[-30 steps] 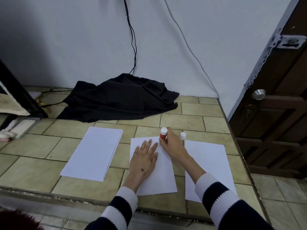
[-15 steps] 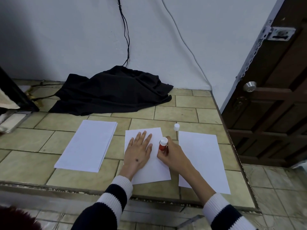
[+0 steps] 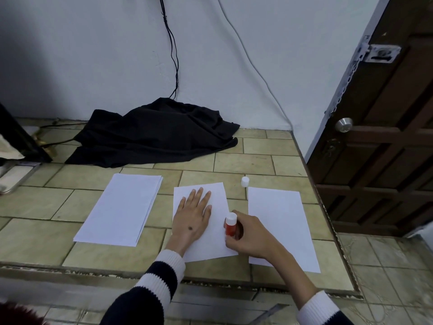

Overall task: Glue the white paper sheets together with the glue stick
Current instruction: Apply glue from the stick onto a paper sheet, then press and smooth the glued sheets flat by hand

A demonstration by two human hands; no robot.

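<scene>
A single white sheet [image 3: 218,240] lies in the middle of the tiled counter. My left hand [image 3: 193,215] presses flat on it, fingers spread. My right hand [image 3: 249,238] grips a red glue stick [image 3: 230,227] with a white end, held upright against the sheet's right edge near its lower half. The stick's white cap [image 3: 245,181] stands alone on the tiles beyond the sheets. Another white sheet [image 3: 281,221] lies to the right, and a stack of white sheets [image 3: 121,207] lies to the left.
A crumpled black cloth [image 3: 154,132] with a cable lies at the back against the wall. The counter's right edge [image 3: 328,221] drops off beside a brown door [image 3: 379,137]. A metal tray [image 3: 11,177] and a dark object sit at the far left.
My right hand has dragged the glue stick down the middle sheet's right edge, from the top corner toward me. My left hand stayed flat on the sheet.
</scene>
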